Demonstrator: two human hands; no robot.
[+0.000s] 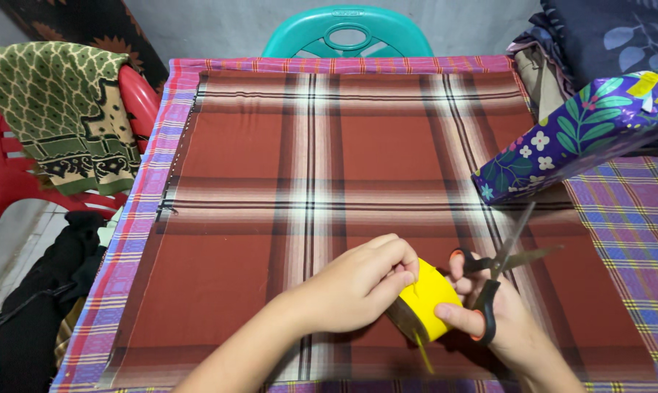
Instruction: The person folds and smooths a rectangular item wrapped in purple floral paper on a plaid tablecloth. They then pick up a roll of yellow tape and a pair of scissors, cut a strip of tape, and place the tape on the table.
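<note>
A brown-red plaid cloth (271, 160) lies flat on the table. Near its front edge both hands meet at a yellow tape roll (425, 298). My left hand (351, 287) pinches the top edge of the roll with closed fingers. From the right, my right hand (493, 320) steadies the roll with its thumb. This hand also holds black scissors with orange-lined handles (500, 266). The blades stand open and point up to the right. A thin yellow strip hangs below the roll.
A parcel in purple floral paper (584, 131) rests at the table's right edge. A purple checked tablecloth (627, 211) shows beneath. A teal plastic chair (347, 33) stands behind the table; a red chair draped with green patterned cloth (60, 109) stands at left.
</note>
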